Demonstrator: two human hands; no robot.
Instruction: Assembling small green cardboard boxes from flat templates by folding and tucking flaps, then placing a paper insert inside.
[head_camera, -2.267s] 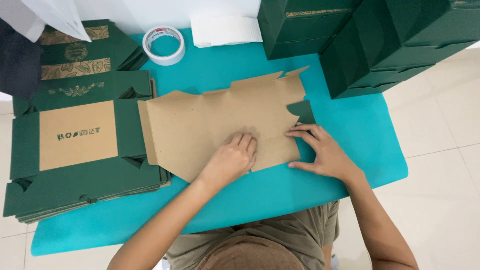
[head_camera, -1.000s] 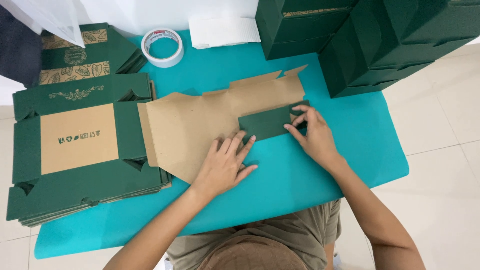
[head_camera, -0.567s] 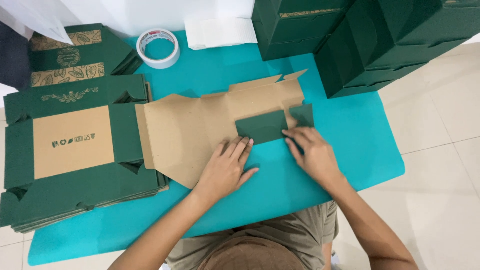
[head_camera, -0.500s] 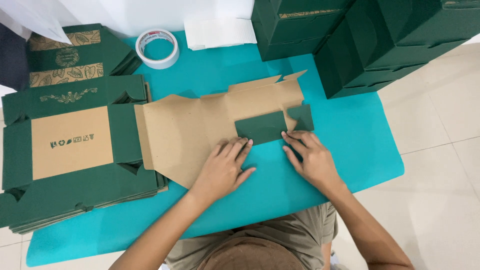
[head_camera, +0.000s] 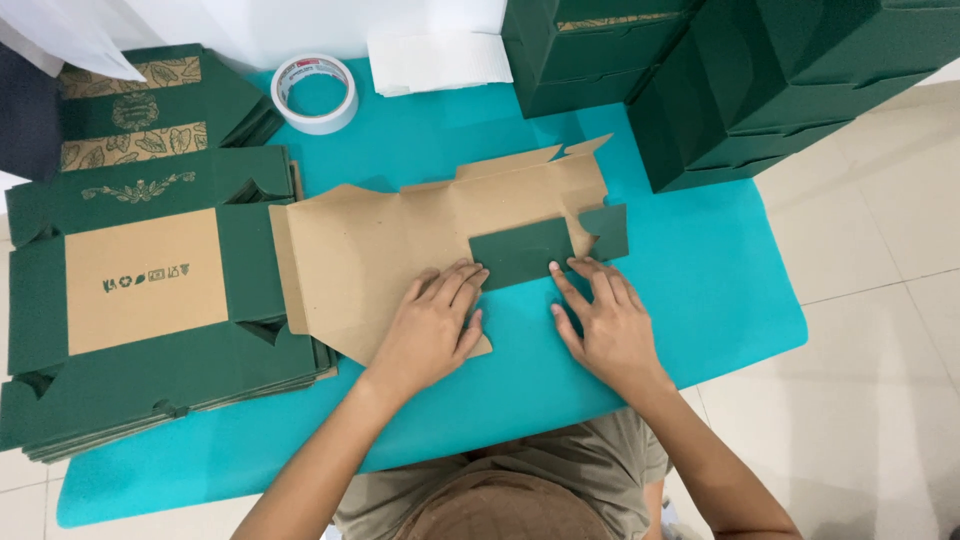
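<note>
A flat, unfolded cardboard box blank (head_camera: 400, 240) lies brown side up on the teal mat (head_camera: 700, 290). One of its flaps (head_camera: 525, 252) is folded over, showing its dark green outer side. My left hand (head_camera: 432, 328) lies flat on the brown cardboard near its front edge, fingers together. My right hand (head_camera: 600, 322) rests on the mat with its fingertips pressing the front edge of the green flap. Neither hand grips anything.
A stack of flat green box blanks (head_camera: 140, 320) lies at the left. A roll of tape (head_camera: 315, 92) and a white folded sheet (head_camera: 438, 58) sit at the back. Assembled green boxes (head_camera: 720, 80) stand at the back right. Pale floor tiles (head_camera: 880, 360) surround the mat.
The right-hand flap of the blank has been folded over onto the brown side, green face up. My right hand has slid to its front edge; my left hand stayed pressing the cardboard.
</note>
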